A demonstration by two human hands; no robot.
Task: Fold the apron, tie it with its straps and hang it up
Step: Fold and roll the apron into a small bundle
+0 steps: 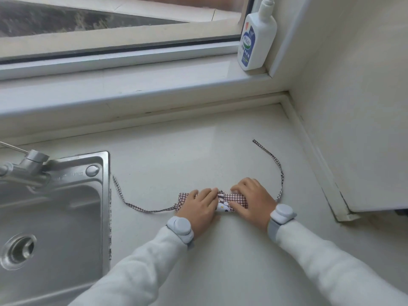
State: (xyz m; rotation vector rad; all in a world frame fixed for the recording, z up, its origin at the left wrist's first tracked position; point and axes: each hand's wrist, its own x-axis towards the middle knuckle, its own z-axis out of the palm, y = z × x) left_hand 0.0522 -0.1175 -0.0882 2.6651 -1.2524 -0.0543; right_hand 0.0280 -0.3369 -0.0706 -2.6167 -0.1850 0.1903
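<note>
Folded red-checked cloth apron (pixel 223 200) pressed flat under left hand (pixel 202 206), right hand (pixel 250 200), fingers extended; straps at 9 (pixel 136 205) and 2 o'clock (pixel 280 173) probably gathered next for tying

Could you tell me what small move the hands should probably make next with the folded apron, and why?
Probably keep the left hand pressing the apron bundle and send the right hand to gather the right strap. The apron is already a compact bundle on the counter, while both straps, including the left strap, lie loose and untied.
</note>
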